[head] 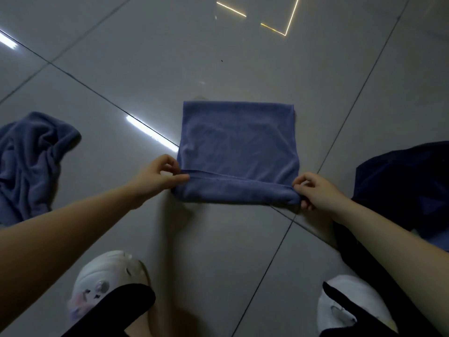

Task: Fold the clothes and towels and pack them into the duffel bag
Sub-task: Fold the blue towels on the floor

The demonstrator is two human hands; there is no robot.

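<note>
Grey glossy floor tiles (218, 239) with dark grout lines fill the view, with streaks of ceiling light mirrored in them. On the tiles in the middle lies a blue towel (237, 142), spread flat, its near edge turned over into a thick roll. At the roll's left end the left hand (158, 175) pinches the cloth between thumb and fingers; at its right end the right hand (313, 190) pinches the roll too. A second blue towel (31, 161) lies crumpled at the left, well apart from the flat one. At the right edge sits a dark bag (401, 186), near the right forearm. Two white slippers (102, 283) show at the bottom
</note>
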